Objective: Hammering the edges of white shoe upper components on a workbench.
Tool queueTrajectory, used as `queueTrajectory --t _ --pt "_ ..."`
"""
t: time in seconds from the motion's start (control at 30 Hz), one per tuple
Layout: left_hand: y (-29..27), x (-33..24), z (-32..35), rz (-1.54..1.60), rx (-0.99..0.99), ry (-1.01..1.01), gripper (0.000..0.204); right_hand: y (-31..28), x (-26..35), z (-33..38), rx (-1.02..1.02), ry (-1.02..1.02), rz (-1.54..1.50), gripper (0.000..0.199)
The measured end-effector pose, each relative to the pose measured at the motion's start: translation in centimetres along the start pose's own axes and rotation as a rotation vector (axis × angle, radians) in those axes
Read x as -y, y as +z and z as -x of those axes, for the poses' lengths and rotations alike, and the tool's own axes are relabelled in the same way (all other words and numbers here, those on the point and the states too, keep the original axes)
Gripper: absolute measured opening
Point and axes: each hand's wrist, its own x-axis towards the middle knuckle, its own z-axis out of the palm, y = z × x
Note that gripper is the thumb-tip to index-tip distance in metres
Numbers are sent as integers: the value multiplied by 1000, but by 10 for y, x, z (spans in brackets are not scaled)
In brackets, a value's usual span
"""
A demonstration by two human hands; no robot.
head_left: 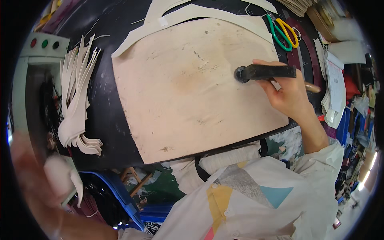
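Note:
My right hand (291, 96) is wrapped round a hammer with a black head (270, 72) and a wooden handle (312, 87). The hammer's round face is over the right part of a pale, stained board (180, 92), touching it or very close. At the lower left, my left hand (30, 168) is smeared by motion, away from the board. A whitish strip-like piece (77, 186) shows beside its palm; whether the fingers grip it cannot be made out.
A bundle of cream strips (78, 96) lies on the black tabletop (110, 116), left of the board. Curved cream pieces (192, 14) rest along its far edge. Green-and-yellow-handled scissors (283, 34) and paper sheets (334, 80) lie at right. A blue bin (120, 196) stands below the table.

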Motion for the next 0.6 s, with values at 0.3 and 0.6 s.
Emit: queueTrajectory --t 0.3,0.6 --pt "276 40 -96 78 403 -157 21 -23 -18 -25 -54 -41 11 39" --pt "295 60 -82 -10 192 316 20 -10 -32 -45 132 -86 146 40"
